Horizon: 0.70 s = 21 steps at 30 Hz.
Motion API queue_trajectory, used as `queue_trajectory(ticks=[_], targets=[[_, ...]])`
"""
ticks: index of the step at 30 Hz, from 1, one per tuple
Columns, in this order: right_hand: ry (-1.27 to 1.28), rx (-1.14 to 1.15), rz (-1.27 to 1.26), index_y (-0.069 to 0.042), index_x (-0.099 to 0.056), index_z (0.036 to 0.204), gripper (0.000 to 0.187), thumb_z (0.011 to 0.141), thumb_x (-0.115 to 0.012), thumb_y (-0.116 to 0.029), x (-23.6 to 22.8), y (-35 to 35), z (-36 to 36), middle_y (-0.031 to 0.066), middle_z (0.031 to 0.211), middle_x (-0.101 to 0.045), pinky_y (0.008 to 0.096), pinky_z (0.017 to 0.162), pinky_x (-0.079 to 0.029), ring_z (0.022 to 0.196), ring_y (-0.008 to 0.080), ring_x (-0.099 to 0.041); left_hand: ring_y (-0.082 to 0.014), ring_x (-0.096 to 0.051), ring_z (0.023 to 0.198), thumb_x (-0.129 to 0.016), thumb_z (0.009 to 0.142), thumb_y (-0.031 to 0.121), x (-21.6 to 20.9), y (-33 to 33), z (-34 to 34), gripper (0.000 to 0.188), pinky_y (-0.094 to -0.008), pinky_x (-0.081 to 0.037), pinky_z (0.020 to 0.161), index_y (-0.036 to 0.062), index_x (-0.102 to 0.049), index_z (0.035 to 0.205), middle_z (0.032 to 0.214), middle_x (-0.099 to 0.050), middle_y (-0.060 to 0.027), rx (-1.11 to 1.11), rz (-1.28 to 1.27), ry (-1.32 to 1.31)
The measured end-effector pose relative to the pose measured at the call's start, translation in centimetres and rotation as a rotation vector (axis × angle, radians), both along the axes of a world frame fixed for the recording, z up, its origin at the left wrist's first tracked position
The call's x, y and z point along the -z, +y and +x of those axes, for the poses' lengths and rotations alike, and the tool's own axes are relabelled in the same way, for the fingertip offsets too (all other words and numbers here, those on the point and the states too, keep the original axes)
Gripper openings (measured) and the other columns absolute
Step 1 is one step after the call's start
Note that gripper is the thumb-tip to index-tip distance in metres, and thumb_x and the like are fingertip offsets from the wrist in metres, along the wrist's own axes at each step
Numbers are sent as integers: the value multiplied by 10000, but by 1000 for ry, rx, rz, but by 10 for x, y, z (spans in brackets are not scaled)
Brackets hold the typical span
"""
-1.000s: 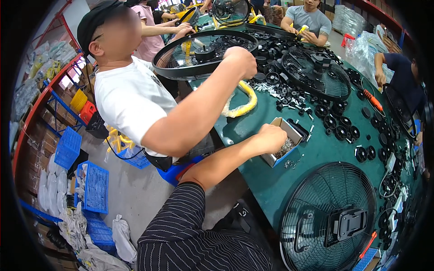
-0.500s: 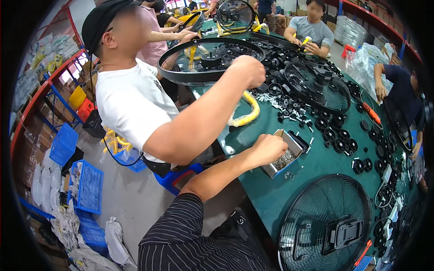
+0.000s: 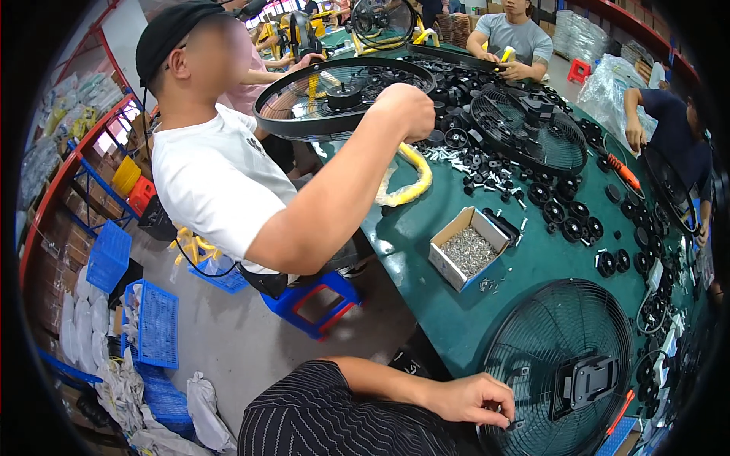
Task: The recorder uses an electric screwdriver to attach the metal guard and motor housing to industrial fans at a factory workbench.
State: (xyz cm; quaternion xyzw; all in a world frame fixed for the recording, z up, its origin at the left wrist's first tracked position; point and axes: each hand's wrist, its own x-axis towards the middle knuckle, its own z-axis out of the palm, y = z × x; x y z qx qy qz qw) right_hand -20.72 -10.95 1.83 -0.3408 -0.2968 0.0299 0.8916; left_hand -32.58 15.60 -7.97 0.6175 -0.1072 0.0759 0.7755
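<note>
My left hand hovers over the left edge of a black round fan lying on the green table with its wire guard up. Thumb and fingers are pinched together beside one end of the fan's black handle; what they hold, if anything, is too small to make out. The hand hides part of that handle. At the guard's centre sits a black square mounting bracket. Farther off, a small open cardboard box contains many small metal screws. My right hand is not in view.
At left, a person in a white shirt stretches an arm over the table beside another fan ring. Black knobs, a yellow tube and an orange-handled tool lie about. A blue stool stands by the table.
My left hand has left the screw box and come back to the near fan's handle, fingers pinched. The view has shifted slightly. The neighbour's arm remains stretched out.
</note>
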Motion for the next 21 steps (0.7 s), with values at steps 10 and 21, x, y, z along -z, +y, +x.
queue_trajectory(ticks=[10,21], targets=[[-101,-472,67,-58,-482,1366,550,961,-564,-421,15,40,16,109,910,-573,368,690,-406,731,218,-546,-124,-576,629,-687,900,82,13,-9,-13,122,-267,-427,545,-23,-665,959,809,-643,-67,-148,82,-133],[-127,-600,63,-63,-391,1386,569,958,-581,-386,13,52,19,134,964,-578,380,708,-398,756,239,-545,-118,-598,615,-681,910,104,14,-11,-13,125,-264,-436,533,-17,-682,939,788,-657,-68,-135,44,-62]])
